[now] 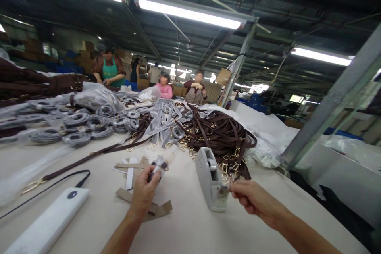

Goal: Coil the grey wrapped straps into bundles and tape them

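Note:
Near the middle of the table, my left hand (145, 186) is closed on a small wrapped bundle (160, 163) with a metal clasp showing at its far end. My right hand (248, 196) is pinched at the cutting edge of a grey tape dispenser (208, 180); whether tape is between the fingertips is too small to tell. Brown and white strips (130, 174) lie under and beside my left hand. Behind the dispenser is a large heap of brown straps (214, 131) with gold clasps.
Wrapped grey coils (77, 137) cover the back left. A brown strap (98, 152) and a white device (50, 222) with a black cable lie at left. Several people stand or sit beyond the table. A metal post (333, 95) rises at right.

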`<state>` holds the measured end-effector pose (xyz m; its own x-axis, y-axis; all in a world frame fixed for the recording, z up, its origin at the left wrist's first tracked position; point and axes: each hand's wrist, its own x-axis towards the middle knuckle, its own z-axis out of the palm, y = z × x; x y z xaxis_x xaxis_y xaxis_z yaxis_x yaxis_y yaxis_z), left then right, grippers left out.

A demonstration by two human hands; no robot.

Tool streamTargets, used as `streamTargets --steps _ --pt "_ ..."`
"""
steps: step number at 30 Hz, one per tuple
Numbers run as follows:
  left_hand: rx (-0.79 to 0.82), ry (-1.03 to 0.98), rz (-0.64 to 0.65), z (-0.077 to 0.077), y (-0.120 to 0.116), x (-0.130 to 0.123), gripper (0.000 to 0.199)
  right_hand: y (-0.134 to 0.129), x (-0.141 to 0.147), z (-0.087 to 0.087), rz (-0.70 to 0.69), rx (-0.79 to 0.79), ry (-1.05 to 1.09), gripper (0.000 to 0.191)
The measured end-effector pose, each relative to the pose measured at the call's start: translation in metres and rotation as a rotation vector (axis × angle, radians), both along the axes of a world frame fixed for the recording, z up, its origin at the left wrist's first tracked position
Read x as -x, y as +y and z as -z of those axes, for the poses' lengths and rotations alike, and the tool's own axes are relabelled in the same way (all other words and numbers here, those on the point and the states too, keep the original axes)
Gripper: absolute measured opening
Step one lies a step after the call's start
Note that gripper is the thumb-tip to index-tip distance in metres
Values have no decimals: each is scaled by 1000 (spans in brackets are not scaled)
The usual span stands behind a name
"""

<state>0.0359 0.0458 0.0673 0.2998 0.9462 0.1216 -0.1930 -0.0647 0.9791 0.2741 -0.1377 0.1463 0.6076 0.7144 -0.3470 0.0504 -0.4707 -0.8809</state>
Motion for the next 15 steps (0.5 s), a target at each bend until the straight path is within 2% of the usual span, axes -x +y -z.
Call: streamTargets --steps 5,8,9,11,15 --pt "9 -50 34 4 5 -3 41 -19 6 53 40 21 -38 31" --pt "28 -82 43 8 7 -4 43 -24 8 72 13 60 -79 30" --pt "32 -86 43 9 6 -4 43 -25 12 72 -16 69 -83 31" --pt "32 -83 48 9 4 -5 43 -22 27 61 -136 34 -92 33" --pt "-14 -54 71 8 -4 -7 38 15 76 18 -577 -222 -216 28"
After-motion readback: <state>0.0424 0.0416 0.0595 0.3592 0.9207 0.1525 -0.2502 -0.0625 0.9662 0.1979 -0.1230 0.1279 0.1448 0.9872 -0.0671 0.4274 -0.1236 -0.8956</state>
